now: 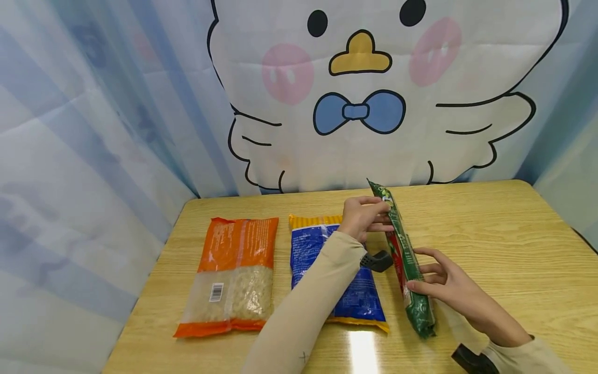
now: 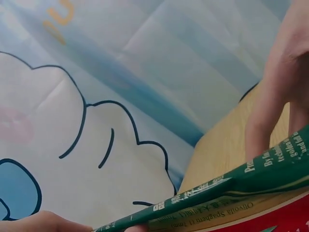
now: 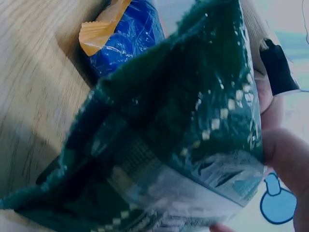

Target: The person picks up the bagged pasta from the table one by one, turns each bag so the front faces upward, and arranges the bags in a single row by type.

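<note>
A green and red spaghetti packet (image 1: 411, 267) stands on its long edge, right of the middle of the table. My left hand (image 1: 363, 215) pinches its far end, and my right hand (image 1: 450, 285) grips the near part from the right, thumb on the near side. Printed words "Olivoila Spaghetti" show on the packet (image 2: 270, 166) in the left wrist view. The packet's green end (image 3: 145, 140) fills much of the right wrist view, hiding most of the right hand's fingers. Left of it lies a blue and yellow packet (image 1: 359, 298), partly covered by my left forearm.
An orange packet (image 1: 249, 241) with a clear window showing pale contents lies flat on the left of the wooden table (image 1: 495, 223). Behind the table hangs a curtain (image 1: 355, 156) with a cartoon figure. Dark wrist cameras sit on both sleeves.
</note>
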`<control>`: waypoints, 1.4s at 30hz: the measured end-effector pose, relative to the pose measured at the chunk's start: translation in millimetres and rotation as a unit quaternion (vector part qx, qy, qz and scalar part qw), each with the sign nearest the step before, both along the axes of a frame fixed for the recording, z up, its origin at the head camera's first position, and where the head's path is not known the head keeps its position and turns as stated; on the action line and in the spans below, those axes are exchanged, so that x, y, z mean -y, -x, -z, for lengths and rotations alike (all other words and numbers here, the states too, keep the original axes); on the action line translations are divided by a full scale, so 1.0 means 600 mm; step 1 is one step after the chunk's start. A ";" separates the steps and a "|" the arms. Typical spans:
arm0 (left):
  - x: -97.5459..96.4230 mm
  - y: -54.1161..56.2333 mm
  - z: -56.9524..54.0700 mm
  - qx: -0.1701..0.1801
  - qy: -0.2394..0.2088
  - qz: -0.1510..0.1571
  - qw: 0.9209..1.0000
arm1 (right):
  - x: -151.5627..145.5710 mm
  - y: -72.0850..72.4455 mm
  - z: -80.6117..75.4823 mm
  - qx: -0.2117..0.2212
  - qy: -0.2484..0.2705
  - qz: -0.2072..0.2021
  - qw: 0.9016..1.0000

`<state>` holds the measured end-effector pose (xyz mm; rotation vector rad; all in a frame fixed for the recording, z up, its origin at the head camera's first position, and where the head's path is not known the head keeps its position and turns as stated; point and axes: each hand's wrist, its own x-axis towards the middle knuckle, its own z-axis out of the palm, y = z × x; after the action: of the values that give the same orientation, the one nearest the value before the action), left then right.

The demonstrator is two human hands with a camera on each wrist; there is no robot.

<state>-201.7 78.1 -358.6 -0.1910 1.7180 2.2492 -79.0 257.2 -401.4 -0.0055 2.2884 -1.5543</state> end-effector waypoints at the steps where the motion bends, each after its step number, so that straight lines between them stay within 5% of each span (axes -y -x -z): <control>1: -0.001 0.000 0.000 -0.001 0.001 -0.001 1.000 | 0.000 0.000 0.001 -0.006 0.007 0.003 1.000; 13: -0.012 -0.008 0.001 -0.031 0.038 -0.015 0.999 | 0.011 -0.009 0.004 -0.012 0.067 0.019 0.998; 19: 0.003 -0.006 0.001 -0.048 0.040 0.010 0.998 | 0.007 -0.006 0.002 -0.002 0.102 0.022 0.995; 32: 0.040 0.001 0.030 -0.024 0.021 0.035 0.999 | -0.009 0.001 0.002 0.023 0.207 0.022 0.978; 42: 0.044 0.009 0.051 0.027 -0.067 0.136 0.988 | -0.012 0.001 -0.001 0.016 0.280 -0.011 0.960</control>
<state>-207.2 51.8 -389.5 0.0122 1.4606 2.1269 -79.5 264.5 -401.0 -0.1513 1.7411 -2.1148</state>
